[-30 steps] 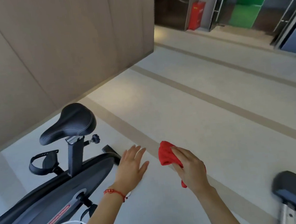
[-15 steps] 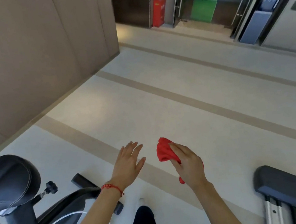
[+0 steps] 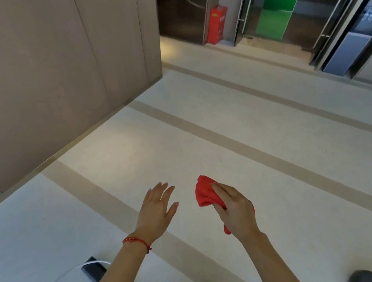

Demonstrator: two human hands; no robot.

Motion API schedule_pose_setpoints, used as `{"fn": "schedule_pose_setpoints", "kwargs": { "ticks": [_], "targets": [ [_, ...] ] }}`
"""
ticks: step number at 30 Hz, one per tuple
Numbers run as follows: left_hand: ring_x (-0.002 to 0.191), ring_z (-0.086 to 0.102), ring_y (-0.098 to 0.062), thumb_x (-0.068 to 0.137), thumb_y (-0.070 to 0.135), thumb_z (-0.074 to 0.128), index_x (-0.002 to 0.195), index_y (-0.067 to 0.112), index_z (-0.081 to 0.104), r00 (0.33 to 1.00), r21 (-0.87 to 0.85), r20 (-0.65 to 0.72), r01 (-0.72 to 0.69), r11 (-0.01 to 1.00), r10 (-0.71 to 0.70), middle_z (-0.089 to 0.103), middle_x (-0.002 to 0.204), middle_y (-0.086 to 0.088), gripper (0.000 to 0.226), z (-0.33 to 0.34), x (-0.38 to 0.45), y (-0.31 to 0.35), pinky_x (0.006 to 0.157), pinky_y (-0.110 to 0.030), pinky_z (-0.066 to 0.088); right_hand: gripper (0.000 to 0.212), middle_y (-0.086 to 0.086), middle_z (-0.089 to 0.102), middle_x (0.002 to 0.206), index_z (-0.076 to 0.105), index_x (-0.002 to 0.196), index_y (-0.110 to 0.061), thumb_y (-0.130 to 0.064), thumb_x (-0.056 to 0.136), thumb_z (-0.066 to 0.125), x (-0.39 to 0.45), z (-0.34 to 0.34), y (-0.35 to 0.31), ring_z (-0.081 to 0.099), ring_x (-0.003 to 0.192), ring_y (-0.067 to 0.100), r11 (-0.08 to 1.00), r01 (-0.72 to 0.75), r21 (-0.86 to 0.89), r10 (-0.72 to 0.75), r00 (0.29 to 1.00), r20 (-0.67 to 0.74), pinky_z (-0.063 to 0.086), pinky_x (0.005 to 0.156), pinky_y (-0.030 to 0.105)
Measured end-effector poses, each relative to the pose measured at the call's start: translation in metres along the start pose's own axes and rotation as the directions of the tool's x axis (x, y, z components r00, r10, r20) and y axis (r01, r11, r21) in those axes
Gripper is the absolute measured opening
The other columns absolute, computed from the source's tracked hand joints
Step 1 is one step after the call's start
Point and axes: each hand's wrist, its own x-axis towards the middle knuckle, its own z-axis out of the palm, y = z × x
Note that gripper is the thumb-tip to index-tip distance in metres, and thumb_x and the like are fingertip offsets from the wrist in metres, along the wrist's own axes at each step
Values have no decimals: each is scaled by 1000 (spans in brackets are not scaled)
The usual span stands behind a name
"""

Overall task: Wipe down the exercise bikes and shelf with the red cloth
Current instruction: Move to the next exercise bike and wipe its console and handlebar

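My right hand is closed around the bunched red cloth, held out in front of me over the pale floor. My left hand hovers beside it, flat and empty, fingers spread, a red bead bracelet on the wrist. Of the exercise bike only the black base bar and a white cable show at the bottom left edge. A dark rounded part of other equipment peeks in at the bottom right corner. No shelf is in view.
A beige panelled wall runs along the left. Ahead lies pale floor with darker stripes, leading to a red cabinet, a green panel and dark metal door frames.
The view has swung up and to the right: the bike saddle and frame slid out at the lower left, the doorway area came nearer. Both hands keep their pose, cloth still gripped.
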Motion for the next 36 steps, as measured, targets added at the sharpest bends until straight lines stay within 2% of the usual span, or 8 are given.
{"fn": "schedule_pose_setpoints", "kwargs": {
  "ticks": [4,9,13,18,24,29,33,36],
  "targets": [
    [118,47,-35,93,55,11,120,6,56,997,20,-23,68,998,-67,58,122,-16,71,2,51,-22,97,-50,25,42,10,71,101,70,106,-4,-16,66,67,67,24,19,70,82,24,996,85,14,-86,996,23,59,61,36],
    [118,47,-34,93,55,10,120,7,56,971,34,-103,219,975,-215,57,123,-16,71,-6,119,-59,97,-50,25,41,10,71,102,69,106,-5,-16,67,67,175,61,34,70,84,25,964,257,67,-260,964,49,59,62,37],
    [117,48,-35,93,56,10,119,7,56,916,19,-176,370,929,-361,57,122,-16,72,-25,153,-89,96,-51,27,40,10,70,105,68,109,-4,-9,69,76,257,91,29,69,88,26,897,411,161,-425,903,59,59,67,39],
    [114,51,-34,92,55,13,119,10,57,811,17,-247,551,835,-530,58,122,-14,69,-51,167,-132,93,-49,31,39,9,69,109,67,111,-7,-13,72,68,335,139,-4,68,93,25,796,541,271,-583,806,106,58,71,38],
    [115,49,-37,91,59,12,121,10,55,664,-57,-303,703,709,-683,56,124,-16,71,-82,159,-209,93,-51,33,38,8,68,110,67,111,-6,-14,74,68,393,208,-85,67,95,23,651,648,396,-735,668,114,57,76,36],
    [121,43,-35,89,62,10,124,11,52,569,-84,-349,772,630,-744,53,129,-15,75,-120,141,-295,98,-48,27,47,7,69,110,67,112,-6,-5,68,83,433,272,-182,66,97,23,529,704,474,-816,575,57,56,76,36],
    [125,38,-33,85,67,4,127,13,49,456,-140,-406,825,547,-792,49,133,-13,83,-159,116,-360,101,-45,25,39,6,70,108,69,110,-7,-9,71,78,460,313,-274,67,94,22,416,746,520,-871,491,-8,56,73,33],
    [128,34,-31,81,69,0,130,13,46,361,-170,-453,862,477,-815,45,137,-12,88,-195,92,-407,103,-41,20,36,4,70,106,70,108,-8,-18,74,67,477,341,-344,67,93,20,330,774,540,-906,421,-50,55,71,27]
  ]
}}
